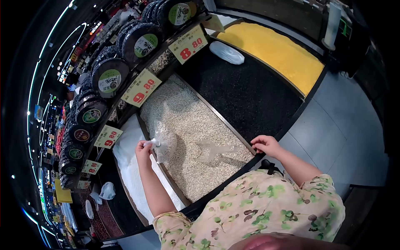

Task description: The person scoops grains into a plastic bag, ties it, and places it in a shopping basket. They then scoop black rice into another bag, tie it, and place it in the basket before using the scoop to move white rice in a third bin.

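Observation:
My left hand (144, 153) is closed on the gathered neck of a clear plastic bag (166, 146), which rests at the left side of a bin of pale grain (183, 104). Over the bin's right divider, near its front corner, my right hand (265, 146) hovers with bent fingers apart and nothing between them. A clear plastic scoop (212, 150) lies on the pale grain between my two hands, touched by neither.
Beyond the right divider is a bin of black grain (246, 96) with a rolled bag (227, 53) on it, then yellow grain (275, 52). White powder (133, 166) fills the bin on the left. Price signs (141, 88) and round packages (142, 45) line the back shelf.

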Demonstrator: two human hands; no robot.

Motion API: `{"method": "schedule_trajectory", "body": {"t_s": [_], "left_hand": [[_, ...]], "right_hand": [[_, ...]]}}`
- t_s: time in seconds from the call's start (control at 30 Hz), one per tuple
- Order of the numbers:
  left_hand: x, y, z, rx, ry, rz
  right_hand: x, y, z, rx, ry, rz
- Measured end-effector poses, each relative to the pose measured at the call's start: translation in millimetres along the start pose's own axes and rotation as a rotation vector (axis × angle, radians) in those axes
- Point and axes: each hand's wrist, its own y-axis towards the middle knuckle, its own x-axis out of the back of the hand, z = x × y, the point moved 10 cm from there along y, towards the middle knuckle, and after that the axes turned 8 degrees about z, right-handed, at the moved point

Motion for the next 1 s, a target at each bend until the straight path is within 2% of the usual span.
{"method": "schedule_trajectory", "body": {"t_s": [0.1, 0.17, 0.23, 0.3, 0.37, 0.43, 0.63, 0.73, 0.87, 1.0], "left_hand": [[-8, 24, 56, 0.132, -0.007, -0.015], [-18, 18, 75, 0.186, -0.142, -0.173], [-28, 6, 76, 0.183, -0.124, -0.254], [-46, -21, 59, 0.132, 0.000, -0.302], [-46, -47, 66, 0.087, 0.067, -0.318], [-56, -89, 58, 0.058, 0.169, -0.366], [-61, -223, 89, 0.202, 0.146, -0.505], [-53, -281, 108, 0.266, 0.054, -0.617], [-64, -321, 85, 0.263, 0.093, -0.713], [-85, -313, 46, 0.146, 0.116, -0.731]], "right_hand": [[63, 9, 43, 0.098, -0.073, -0.132], [95, 26, 71, 0.188, -0.148, -0.187], [113, 40, 124, 0.421, -0.476, -0.282], [126, 70, 154, 0.428, -0.599, -0.276], [131, 101, 190, 0.590, -0.788, -0.320], [139, 143, 207, 0.576, -0.934, -0.365], [160, 251, 210, 0.222, -1.269, -0.452], [177, 284, 198, 0.177, -1.229, -0.427], [171, 269, 222, 0.464, -1.238, -0.523], [140, 191, 252, 0.814, -1.165, -0.541]]}}
